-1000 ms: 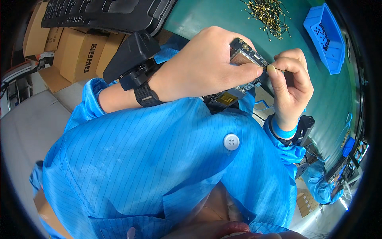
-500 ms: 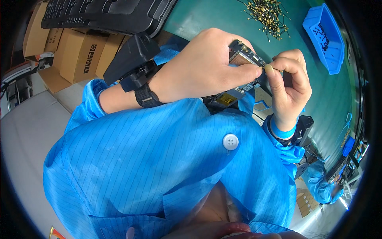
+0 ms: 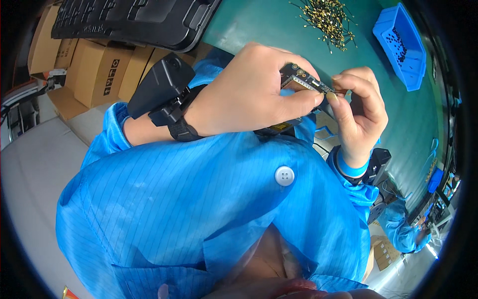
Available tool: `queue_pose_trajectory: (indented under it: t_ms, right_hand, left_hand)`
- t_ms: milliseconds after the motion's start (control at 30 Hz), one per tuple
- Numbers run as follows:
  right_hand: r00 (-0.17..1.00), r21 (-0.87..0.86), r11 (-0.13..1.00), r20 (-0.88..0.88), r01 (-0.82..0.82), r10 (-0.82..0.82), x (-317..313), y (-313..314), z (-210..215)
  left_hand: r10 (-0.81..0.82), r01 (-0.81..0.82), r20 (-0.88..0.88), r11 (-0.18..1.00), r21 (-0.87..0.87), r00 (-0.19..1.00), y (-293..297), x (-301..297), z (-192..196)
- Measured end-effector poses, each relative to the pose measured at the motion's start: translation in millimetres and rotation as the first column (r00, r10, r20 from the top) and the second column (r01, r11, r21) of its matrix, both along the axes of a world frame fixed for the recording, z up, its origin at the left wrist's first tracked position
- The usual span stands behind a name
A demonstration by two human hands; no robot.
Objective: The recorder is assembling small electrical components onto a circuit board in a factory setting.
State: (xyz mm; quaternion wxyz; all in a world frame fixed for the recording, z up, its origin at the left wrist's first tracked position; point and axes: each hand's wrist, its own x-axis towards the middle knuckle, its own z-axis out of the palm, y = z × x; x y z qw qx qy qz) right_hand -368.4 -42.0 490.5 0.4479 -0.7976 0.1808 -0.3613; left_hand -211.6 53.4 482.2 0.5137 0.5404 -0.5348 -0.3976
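Observation:
My left hand (image 3: 244, 94) is closed around a dark circuit board (image 3: 314, 82), with the thumb pressed along its near side. Pale metal edging and small round gold spots show on the board; much of it lies behind my fingers. At the board's right end, my right hand (image 3: 364, 112) makes a pinch with thumb and index finger. Something thin and dark shows between those fingertips, too small to name. Beyond the hands, a pile of short black cables with gold ends (image 3: 328, 25) lies on the green table (image 3: 249, 25).
A blue plastic bin (image 3: 412, 79) with small black parts stands at the far right. A black moulded tray (image 3: 167, 20) is at the upper left, above cardboard boxes (image 3: 92, 70). Black devices (image 3: 162, 84) are strapped to my wrists. Another person's blue sleeve (image 3: 396, 226) shows at lower right.
The board has tilted in my left hand, so less of its lower part shows. My right fingertips have shifted slightly down and left, staying at the board's end.

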Motion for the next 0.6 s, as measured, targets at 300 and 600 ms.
queue_pose_trajectory:
  t_ms: [300,600]
  right_hand:
    - [0.993,-0.21,0.971,-0.045,-0.117,0.11,-7,0,10]
    - [0.984,-0.304,0.936,-0.037,-0.177,0.174,-12,1,15]
  left_hand:
    - [0.003,0.019,0.119,0.983,-0.185,0.993,3,-1,3]
    - [0.011,0.049,0.194,0.954,-0.297,0.981,5,-4,2]
